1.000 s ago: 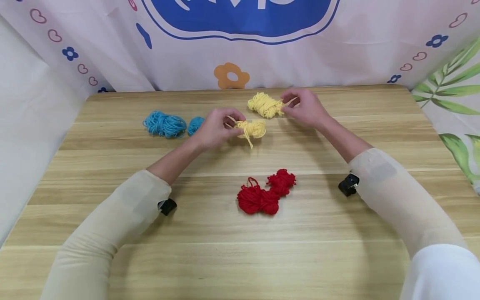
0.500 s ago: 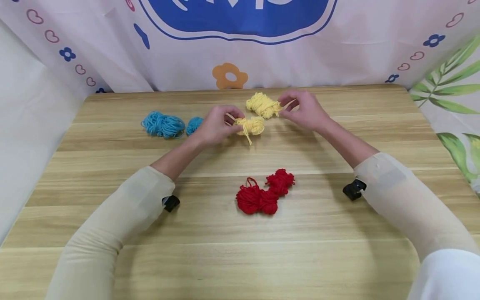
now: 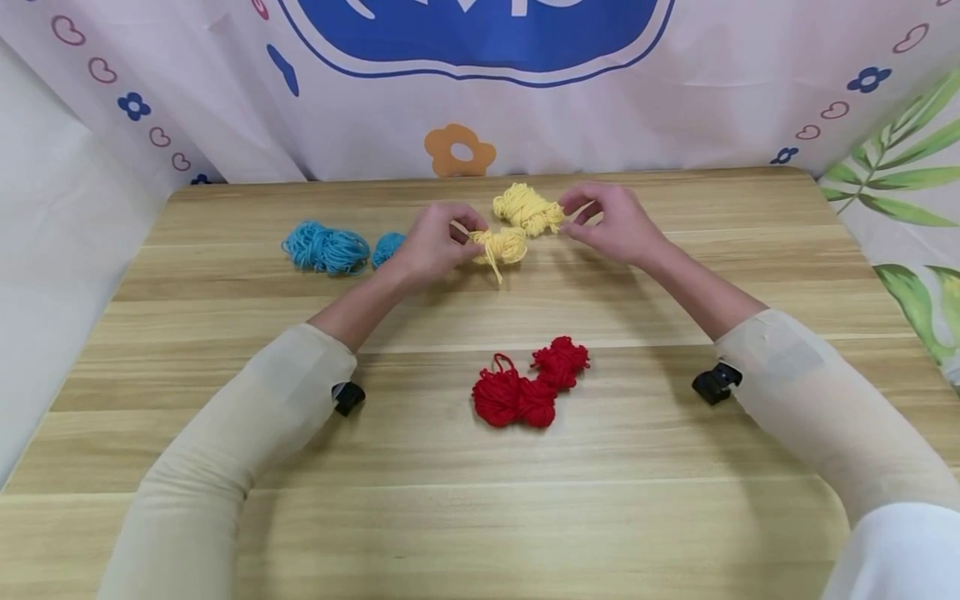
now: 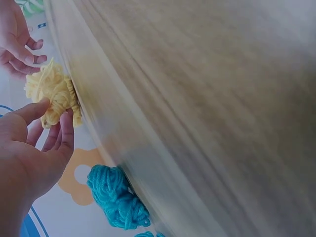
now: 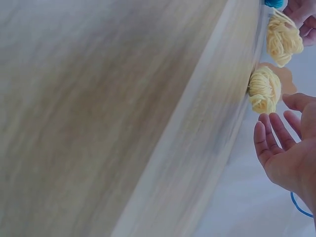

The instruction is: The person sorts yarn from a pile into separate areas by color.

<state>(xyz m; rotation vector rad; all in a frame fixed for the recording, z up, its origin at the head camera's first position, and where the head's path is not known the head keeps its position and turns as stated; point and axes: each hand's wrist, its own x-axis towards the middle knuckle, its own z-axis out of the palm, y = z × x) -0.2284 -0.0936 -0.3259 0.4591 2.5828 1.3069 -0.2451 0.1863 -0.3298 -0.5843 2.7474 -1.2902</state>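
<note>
Yellow skeins [image 3: 528,210], blue skeins [image 3: 326,248], red skeins [image 3: 517,402] — two each; left hand [image 3: 441,242] pinches yellow, right hand [image 3: 613,223] half-spread, seemingly empty.

Head view looks down from above; tilted, closer wrist views share yellow yarn [image 4: 60,94].

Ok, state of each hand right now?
Left hand: holding the nearer oblong pale-yellow yarn bundle.
Right hand: open, beside the farther oblong pale-yellow yarn bundle.
</note>
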